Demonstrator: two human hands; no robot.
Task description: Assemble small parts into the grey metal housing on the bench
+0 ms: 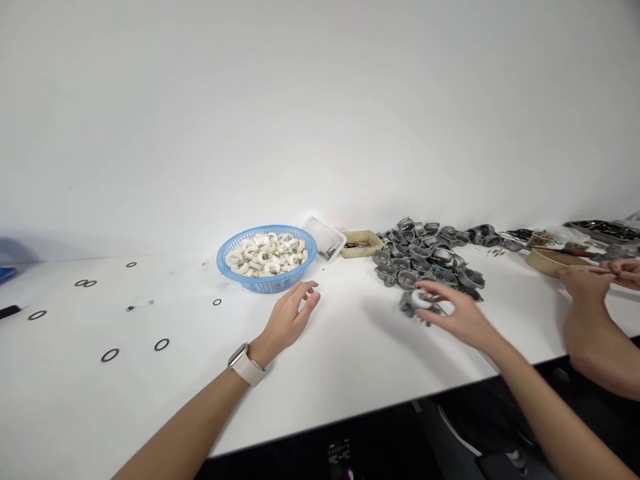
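Note:
My right hand (453, 313) grips a grey metal housing with a white round part in it (419, 301), blurred by motion, just in front of a heap of grey metal housings (415, 257). My left hand (293, 313), with a watch on its wrist, rests on the white table, fingers apart and holding nothing. Behind it stands a blue plastic basket (267, 285) filled with white ring-shaped parts (270, 253). The fingertips come close to the basket's front right side.
Several black rubber rings (161, 344) lie scattered on the left of the table. A white tray (323, 233) and a beige tray (363, 252) with thin metal pieces stand at the back. At the right, a co-worker's hands (585, 283) work near a round beige container (547, 263).

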